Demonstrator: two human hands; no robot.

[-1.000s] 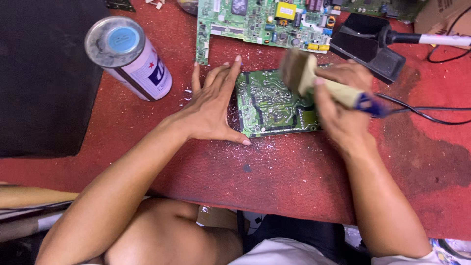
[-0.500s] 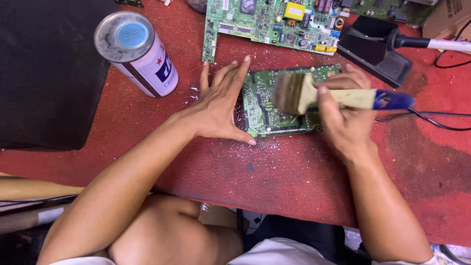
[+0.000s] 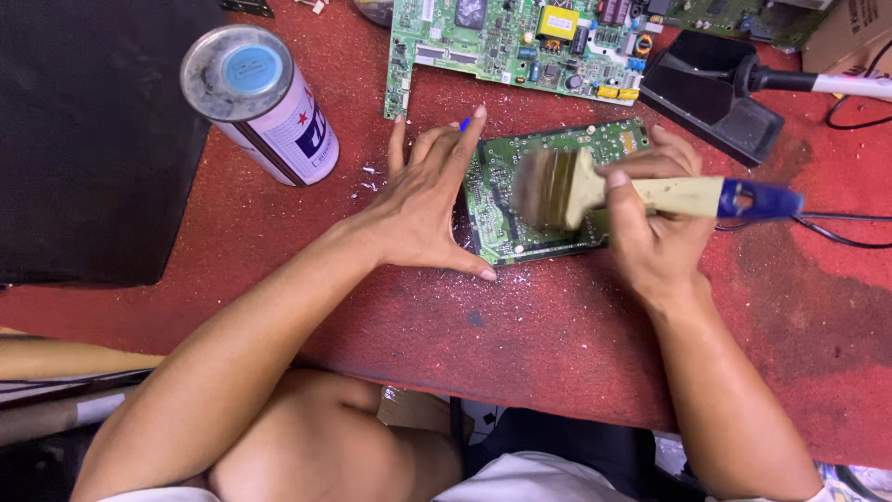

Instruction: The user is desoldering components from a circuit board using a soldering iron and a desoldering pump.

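Change since half a second ago: I see the paintbrush [image 3: 595,191] drawn slightly left across the small green circuit board [image 3: 548,191], bristles blurred; my left hand has barely shifted
Black panel [image 3: 88,139]: lies at the far left of the red surface [image 3: 557,344], well apart from the hands
Spray can [image 3: 260,102]: tilted, pale blue cap on, just left of my left hand; contents hidden
Left hand [image 3: 423,200]: open flat, fingers spread, pressed against the small board's left edge
Small green circuit board: flat on the surface between both hands
Right hand [image 3: 650,232]: closed around the brush's pale handle, blue tip pointing right
Large circuit board [image 3: 516,42]: above the small one, apart from it
Black stand [image 3: 711,88]: upper right, a tool resting in it
Black cable [image 3: 836,228]: trails right past the brush tip
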